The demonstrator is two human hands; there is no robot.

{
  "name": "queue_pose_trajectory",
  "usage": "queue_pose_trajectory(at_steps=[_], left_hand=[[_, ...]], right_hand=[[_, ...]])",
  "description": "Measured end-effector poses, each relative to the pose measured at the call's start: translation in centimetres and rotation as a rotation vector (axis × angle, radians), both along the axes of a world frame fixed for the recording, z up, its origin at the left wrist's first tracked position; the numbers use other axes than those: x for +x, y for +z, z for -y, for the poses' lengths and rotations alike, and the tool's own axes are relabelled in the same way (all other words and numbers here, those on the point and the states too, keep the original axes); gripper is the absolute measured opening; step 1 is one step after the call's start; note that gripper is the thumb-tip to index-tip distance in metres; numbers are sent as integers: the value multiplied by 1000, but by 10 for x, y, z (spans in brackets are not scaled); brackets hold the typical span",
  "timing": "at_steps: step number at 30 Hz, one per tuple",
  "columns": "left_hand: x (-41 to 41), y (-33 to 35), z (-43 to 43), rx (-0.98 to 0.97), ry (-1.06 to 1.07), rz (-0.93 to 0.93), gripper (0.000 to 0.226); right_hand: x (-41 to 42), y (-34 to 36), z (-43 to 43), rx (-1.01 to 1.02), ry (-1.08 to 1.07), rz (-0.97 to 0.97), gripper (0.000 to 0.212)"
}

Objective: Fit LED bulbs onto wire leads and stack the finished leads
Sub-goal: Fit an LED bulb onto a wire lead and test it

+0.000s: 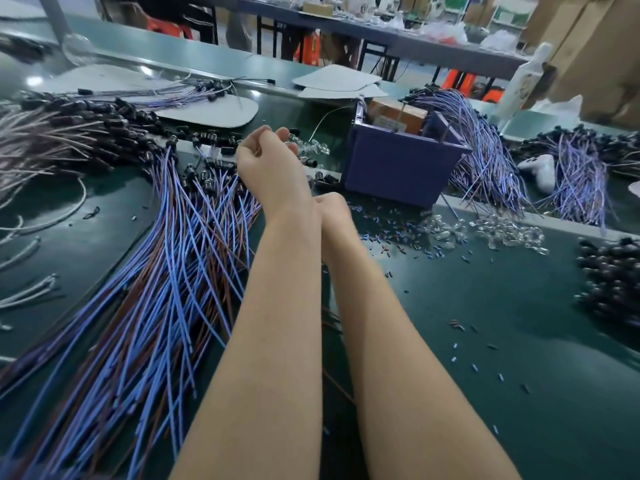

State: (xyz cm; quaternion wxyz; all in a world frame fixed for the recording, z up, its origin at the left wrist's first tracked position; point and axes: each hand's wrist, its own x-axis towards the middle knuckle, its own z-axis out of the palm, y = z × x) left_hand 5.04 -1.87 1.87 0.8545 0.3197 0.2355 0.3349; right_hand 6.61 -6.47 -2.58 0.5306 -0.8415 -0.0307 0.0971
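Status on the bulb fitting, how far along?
Looks done: a large fan of capped blue and brown leads lies left. In hand: left hand raised with fingers curled, contents unclear; right hand mostly hidden. Left: loose clear bulbs and another lead bundle beside the purple box.

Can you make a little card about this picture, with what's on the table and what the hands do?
Table: dark green work table
Wires: blue and brown wire leads fanned out on the left
Bulbs: clear LED bulbs heaped on the right
Box: purple box beyond the hands
Left hand: left hand, fingers curled; whether it holds anything is unclear
Right hand: right hand mostly hidden behind the left wrist
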Motion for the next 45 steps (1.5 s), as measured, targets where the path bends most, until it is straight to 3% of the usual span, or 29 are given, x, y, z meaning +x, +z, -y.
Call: queue_pose_trajectory(at_steps=[6, 10, 13, 16, 18, 20, 23, 25, 29, 33, 35, 41, 45], left_hand=[[5, -4, 30, 77, -81, -63, 11], [5, -2, 63, 240, -210, -44, 15], [6, -2, 95, 397, -569, 17, 32], [5, -11, 130, 686, -1060, -126, 49], [6, -22, 149, 752, -1184, -232, 50], [10, -34, 160, 562, -1119, -233, 42], [16, -47, 159, 147, -896, -86, 22], [20, -53, 152, 34, -802, -30, 20], [22, -61, 150, 58, -760, -41, 23], [22, -67, 154, 72, -735, -64, 23], [22, -67, 153, 71, -706, -76, 26], [28, -67, 134, -136, -450, -37, 33], [27, -67, 130, -99, -369, -12, 37]], right_hand=[[-6, 13, 45, 251, 58, 101, 19], [-3, 19, 97, 510, -199, 246, 17], [1, 26, 142, 750, -473, 306, 22], [3, 30, 179, 954, -681, 355, 25], [4, 28, 197, 1009, -774, 365, 24], [4, 23, 211, 1020, -843, 341, 22], [5, 12, 225, 994, -937, 296, 19], [6, 5, 228, 1037, -975, 280, 19], [6, -8, 210, 1102, -805, 222, 18], [5, -22, 187, 635, -456, 243, 21], [5, -25, 184, 558, -395, 295, 24], [10, -26, 199, 612, -597, 377, 31], [10, -25, 204, 637, -723, 412, 35]])
